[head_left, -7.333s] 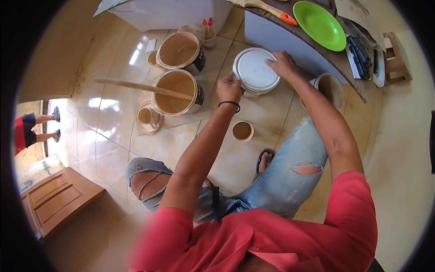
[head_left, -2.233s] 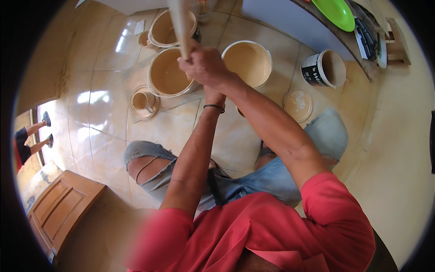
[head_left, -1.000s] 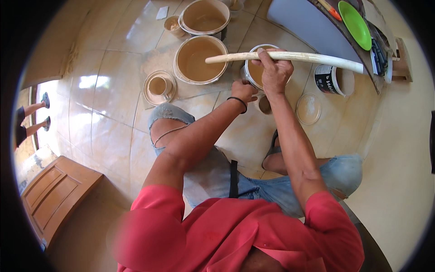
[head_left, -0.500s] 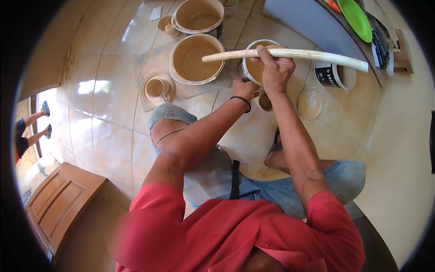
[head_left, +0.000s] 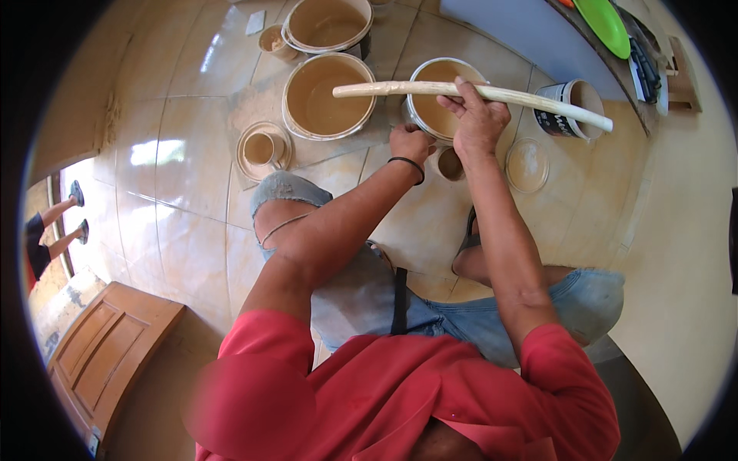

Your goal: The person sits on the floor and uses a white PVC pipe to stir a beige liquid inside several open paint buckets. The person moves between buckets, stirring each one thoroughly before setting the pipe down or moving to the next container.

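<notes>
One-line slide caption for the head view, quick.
Right hand holds a long pale stick across a paint bucket while left hand grips its rim.

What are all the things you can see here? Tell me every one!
Large round buckets of tan liquid: three, cream, on the tiled floor ahead.
Long pale wooden stick: one, lying across the nearest bucket.
Dark small bucket: one, right of the stick's end.
Small tan-smeared cups: three, among the buckets.
Clear round lid: one, on the floor.
Green round plate: one, top right.
Brown wooden door panel: one, lower left.
Left hand: on the nearest bucket's rim.
Right hand: gripping the stick.
</notes>
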A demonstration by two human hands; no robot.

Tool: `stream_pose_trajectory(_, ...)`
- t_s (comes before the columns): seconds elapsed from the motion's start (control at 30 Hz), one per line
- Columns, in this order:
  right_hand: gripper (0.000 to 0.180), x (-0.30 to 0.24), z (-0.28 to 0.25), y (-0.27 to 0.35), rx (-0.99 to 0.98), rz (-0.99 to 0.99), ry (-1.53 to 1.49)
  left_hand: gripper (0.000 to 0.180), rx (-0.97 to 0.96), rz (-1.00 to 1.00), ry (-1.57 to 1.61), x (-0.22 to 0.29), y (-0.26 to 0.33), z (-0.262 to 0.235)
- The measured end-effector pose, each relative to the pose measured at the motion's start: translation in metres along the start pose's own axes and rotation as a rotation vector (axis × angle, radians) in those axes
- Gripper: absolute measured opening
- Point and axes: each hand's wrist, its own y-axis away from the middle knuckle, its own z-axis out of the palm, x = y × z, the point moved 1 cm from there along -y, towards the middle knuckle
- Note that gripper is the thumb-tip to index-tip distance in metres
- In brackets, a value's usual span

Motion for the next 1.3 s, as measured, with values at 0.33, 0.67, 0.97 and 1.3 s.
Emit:
stream_pose_trajectory(0.33,0.022,-0.060,-0.106,-0.014,0.387,-0.085,-0.173,0.031,0.073,-0.071,0.158,-0.010,-0.003,-0.005)
stream_pose_trajectory(0.67,0.010,-0.039,-0.053,-0.021,-0.219,-0.595,0.792,0.036,0.059,-0.085,0.194,-0.007,-0.007,-0.003)
stream_pose_trajectory(0.97,0.011,-0.020,-0.050,-0.018,-0.383,-0.280,0.963,0.034,0.056,-0.095,0.169,-0.002,-0.002,-0.005)
stream_pose_trajectory(1.3,0.017,-0.004,-0.059,-0.055,-0.453,-0.442,1.068,0.034,0.043,-0.108,0.169,0.002,-0.002,-0.003)
